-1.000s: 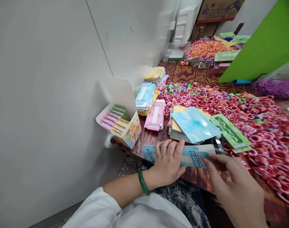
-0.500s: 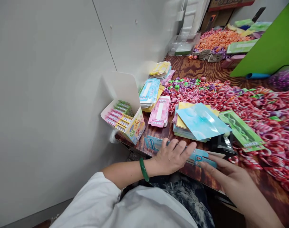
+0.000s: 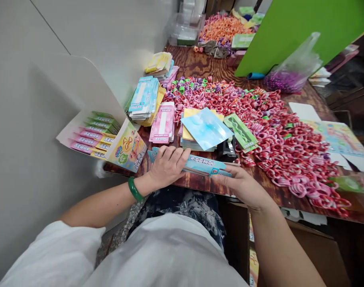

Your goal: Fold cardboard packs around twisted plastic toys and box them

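Note:
A narrow blue printed carton (image 3: 199,161) lies lengthwise along the table's front edge. My left hand (image 3: 168,165), with a green bangle at the wrist, curls its fingers over the carton's left part. At the other end, my right hand (image 3: 241,183) pinches the carton by its flap between thumb and fingers. Just beyond it are a stack of cards with a blue card (image 3: 207,129) on top and a green pack (image 3: 241,133) with a twisted ring strip inside. To the left, an open display box (image 3: 128,145) holds rows of green, pink and yellow packs.
Pink cartons (image 3: 163,123) and blue cartons (image 3: 144,95) are stacked by the wall. A wide heap of red and pink rings (image 3: 259,123) covers the table's middle and right. A green panel (image 3: 277,36) and a plastic bag of purple pieces (image 3: 289,77) stand farther back.
The view has swung to the right, so the table's right side now shows. Both hands keep hold of the blue carton, with little change in their grip.

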`<state>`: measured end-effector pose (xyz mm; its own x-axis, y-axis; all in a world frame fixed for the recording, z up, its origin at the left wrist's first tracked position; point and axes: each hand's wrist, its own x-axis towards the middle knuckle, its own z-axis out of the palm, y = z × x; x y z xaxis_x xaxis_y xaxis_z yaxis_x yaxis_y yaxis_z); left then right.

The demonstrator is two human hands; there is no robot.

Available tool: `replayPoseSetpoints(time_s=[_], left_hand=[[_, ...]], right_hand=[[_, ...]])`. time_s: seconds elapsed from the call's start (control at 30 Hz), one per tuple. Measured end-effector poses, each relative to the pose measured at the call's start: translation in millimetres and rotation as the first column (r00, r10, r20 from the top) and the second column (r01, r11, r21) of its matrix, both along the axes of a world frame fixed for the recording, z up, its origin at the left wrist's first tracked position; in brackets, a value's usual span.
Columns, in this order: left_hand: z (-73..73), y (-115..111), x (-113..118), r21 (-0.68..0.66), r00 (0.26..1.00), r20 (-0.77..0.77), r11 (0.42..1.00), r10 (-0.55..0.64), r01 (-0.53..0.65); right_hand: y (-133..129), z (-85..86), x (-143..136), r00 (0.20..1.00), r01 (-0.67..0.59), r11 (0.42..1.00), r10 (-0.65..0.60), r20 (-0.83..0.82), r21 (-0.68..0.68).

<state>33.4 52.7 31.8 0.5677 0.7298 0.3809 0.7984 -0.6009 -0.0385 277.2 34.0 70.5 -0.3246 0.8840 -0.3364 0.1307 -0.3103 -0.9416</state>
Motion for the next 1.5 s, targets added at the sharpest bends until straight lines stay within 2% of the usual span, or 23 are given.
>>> replayPoseSetpoints(time_s=[0.13, 0.3, 0.43, 0.57, 0.7, 0.77, 0.8, 0.83, 0.87, 0.9, 0.93, 0.97, 1.0, 1.07, 1.1, 1.17, 1.23, 1.3, 1.37, 1.43, 1.5], left_hand=[[6.6, 11, -2, -0.007, 0.991, -0.019, 0.991, -0.132, 0.132], [12.8, 24, -9, -0.124, 0.941, -0.079, 0.940, -0.328, 0.317], [7.1, 31, -13, -0.141, 0.917, -0.102, 0.918, -0.387, 0.371], [0.9, 32, -13, -0.165, 0.907, -0.081, 0.903, -0.414, 0.398], [1.6, 25, -8, -0.315, 0.905, -0.011, 0.861, -0.424, 0.400], [3.9, 23, -7, -0.421, 0.912, 0.095, 0.814, -0.398, 0.399], [5.3, 23, -7, -0.475, 0.919, 0.176, 0.787, -0.354, 0.394], [6.5, 23, -8, -0.525, 0.921, 0.269, 0.759, -0.282, 0.386], [7.3, 22, -7, -0.569, 0.912, 0.369, 0.732, -0.181, 0.375], [7.5, 22, -6, -0.610, 0.886, 0.460, 0.705, -0.057, 0.362], [6.9, 21, -5, -0.645, 0.841, 0.537, 0.678, 0.072, 0.353], [5.3, 19, -1, -0.669, 0.779, 0.598, 0.653, 0.189, 0.354], [2.8, 16, 3, -0.684, 0.712, 0.643, 0.630, 0.283, 0.367], [-4.1, 9, 17, -0.690, 0.598, 0.696, 0.601, 0.399, 0.403], [-8.1, 5, 24, -0.685, 0.552, 0.713, 0.596, 0.431, 0.420], [-15.2, -4, 39, -0.665, 0.478, 0.744, 0.589, 0.467, 0.459], [-19.7, -10, 48, -0.639, 0.441, 0.769, 0.580, 0.463, 0.506], [-20.5, -12, 48, -0.618, 0.460, 0.785, 0.579, 0.416, 0.531], [-17.2, -10, 41, -0.597, 0.512, 0.791, 0.603, 0.334, 0.529], [-11.0, -5, 29, -0.544, 0.565, 0.796, 0.668, 0.219, 0.507], [-3.8, 0, 18, -0.469, 0.620, 0.781, 0.728, 0.077, 0.500]], right_hand=[[-3, 3.9, 2, 0.984, -0.164, 0.986, 0.166, 0.069, -0.036], [-4, -1.8, 1, 0.972, -0.187, 0.982, 0.185, 0.145, 0.004], [-3, -6.6, -5, 0.956, -0.288, 0.958, 0.287, 0.058, 0.004], [1, -7.9, -7, 0.945, -0.326, 0.944, 0.326, -0.003, 0.046], [5, 2.8, -3, 0.933, -0.360, 0.923, 0.355, 0.061, 0.131], [6, 14.7, 2, 0.941, -0.336, 0.922, 0.319, 0.116, 0.193], [5, 21.2, 5, 0.963, -0.259, 0.934, 0.232, 0.135, 0.246], [5, 26.9, 7, 0.987, -0.118, 0.940, 0.078, 0.137, 0.320], [4, 31.2, 10, 0.986, 0.067, 0.915, -0.121, 0.113, 0.397], [3, 33.2, 11, 0.948, 0.250, 0.857, -0.312, 0.066, 0.451], [2, 32.5, 10, 0.899, 0.379, 0.801, -0.437, 0.019, 0.463], [1, 28.9, 8, 0.877, 0.436, 0.788, -0.479, -0.011, 0.434], [0, 22.9, 4, 0.893, 0.425, 0.825, -0.450, -0.022, 0.372], [-2, 5.8, -8, 0.961, 0.276, 0.936, -0.275, -0.036, 0.218], [-3, -3.5, -15, 0.972, 0.233, 0.955, -0.231, -0.031, 0.182], [-5, -19.5, -25, 0.956, 0.263, 0.929, -0.288, 0.059, 0.261], [-6, -29.2, -27, 0.897, 0.301, 0.868, -0.398, 0.191, 0.396], [-7, -33.2, -23, 0.890, 0.277, 0.862, -0.396, 0.225, 0.424], [-9, -34.4, -15, 0.955, 0.200, 0.918, -0.261, 0.144, 0.343], [-12, -35.1, -9, 0.992, 0.103, 0.960, -0.119, 0.047, 0.260], [-16, -34.8, -4, 0.998, 0.044, 0.974, -0.052, 0.031, 0.223]])
